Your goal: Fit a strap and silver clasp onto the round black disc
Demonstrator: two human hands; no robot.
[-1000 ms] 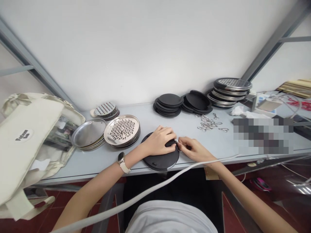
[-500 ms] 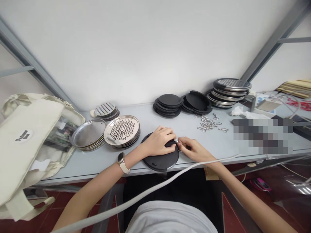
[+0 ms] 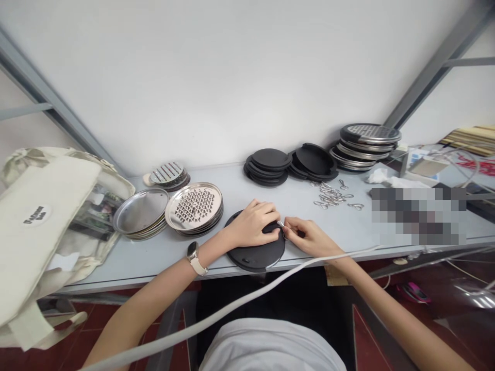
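At the table's front edge lies a black round disc [image 3: 259, 257] with a raised part near its right rim. Across its top, my left hand [image 3: 253, 224] presses down, fingers bent over and thumb gripping toward the right rim. My right hand [image 3: 309, 237] pinches a small silver metal clip [image 3: 281, 224] between thumb and fingers against that rim, close to my left fingertips. A ring hangs from the clip by the disc's edge. Part of the disc under my left hand is hidden. Several loose metal clips [image 3: 330, 197] lie scattered beyond my right hand.
To the left stand stacks of grater plates [image 3: 193, 206] and plain metal discs [image 3: 141, 211]. Black discs [image 3: 266, 167], black holders [image 3: 315, 162] and a mixed stack [image 3: 365, 147] line the wall. A canvas bag [image 3: 46, 232] sits far left. A white cable [image 3: 247, 296] crosses in front.
Almost nothing differs. Both hands stay at the disc's right rim with the clip, and the view has shifted very slightly.
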